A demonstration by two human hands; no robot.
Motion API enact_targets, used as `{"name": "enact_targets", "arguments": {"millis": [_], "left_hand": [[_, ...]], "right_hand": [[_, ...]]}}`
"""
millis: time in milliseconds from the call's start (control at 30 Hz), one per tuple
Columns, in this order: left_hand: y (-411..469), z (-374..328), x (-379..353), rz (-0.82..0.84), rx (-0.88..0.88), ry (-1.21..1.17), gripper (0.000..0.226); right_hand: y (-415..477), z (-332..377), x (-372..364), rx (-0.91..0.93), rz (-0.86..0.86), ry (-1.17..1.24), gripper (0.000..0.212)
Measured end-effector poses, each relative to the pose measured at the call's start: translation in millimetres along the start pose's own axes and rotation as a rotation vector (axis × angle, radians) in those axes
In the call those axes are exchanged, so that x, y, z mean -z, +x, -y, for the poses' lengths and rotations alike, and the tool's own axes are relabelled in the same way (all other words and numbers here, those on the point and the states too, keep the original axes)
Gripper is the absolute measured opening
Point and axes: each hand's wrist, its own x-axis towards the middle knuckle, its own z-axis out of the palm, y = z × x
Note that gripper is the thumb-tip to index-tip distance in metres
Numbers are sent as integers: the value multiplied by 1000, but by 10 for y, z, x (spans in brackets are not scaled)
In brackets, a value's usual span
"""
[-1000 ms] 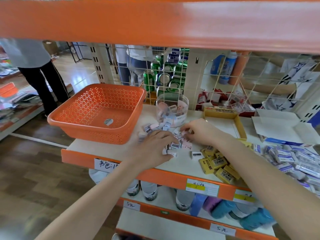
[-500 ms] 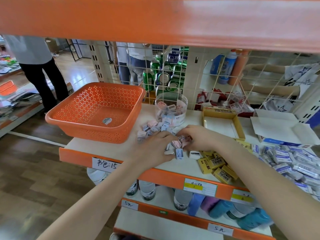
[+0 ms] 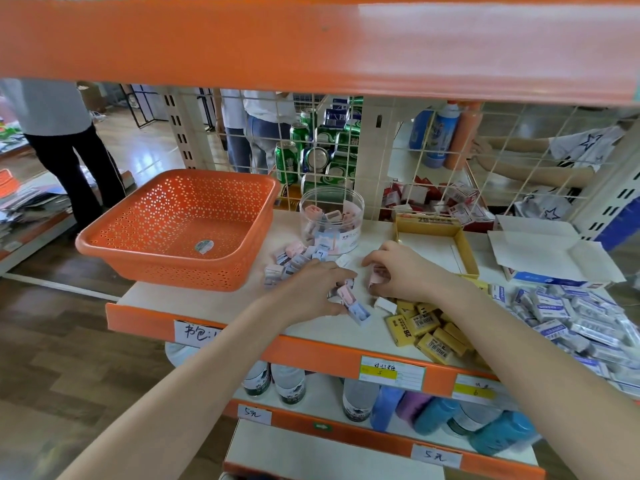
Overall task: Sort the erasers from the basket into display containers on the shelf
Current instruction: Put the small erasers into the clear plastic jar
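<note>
Pink and pale-blue sleeves are what the fingers are busy with. The left hand [image 3: 311, 289] has its fingers [image 3: 341, 273] curled over a little clutch of pastel erasers [image 3: 348, 297] at the near middle of the shelf [image 3: 194, 296]. The right hand [image 3: 407, 271] pinches a single pink eraser [image 3: 375, 278] just beside them. I'd guess these are featherlight, firm little blocks in slick wrappers and not fragile at all. The bother is that they skid and tumble out of a handful, so nip each one across its narrow sides, or scoop only a few at once. More loose erasers [image 3: 294, 258] lie just beyond the left hand, right in front of the clear jar [image 3: 311, 199], which is already partly filled with the same kind. Further left, the orange basket [image 3: 166, 268] looks emptied, with only a sticker on its floor. Near right is a heap of yellow erasers [image 3: 426, 327], with a yellow tray [image 3: 465, 251] behind it, and blue-and-white erasers [image 3: 571, 317] pile up at far right.
</note>
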Motion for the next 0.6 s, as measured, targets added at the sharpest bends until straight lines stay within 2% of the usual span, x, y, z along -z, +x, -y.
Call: {"name": "enact_targets", "arguments": {"millis": [367,600], "left_hand": [[39,-74,23,-7,-115,-63,38],[64,-105,61,-129,-99,-159,33]], "right_hand": [[-40,-43,55,49,-76,28,42],[-56,-65,102,33,-85,51,42]]}}
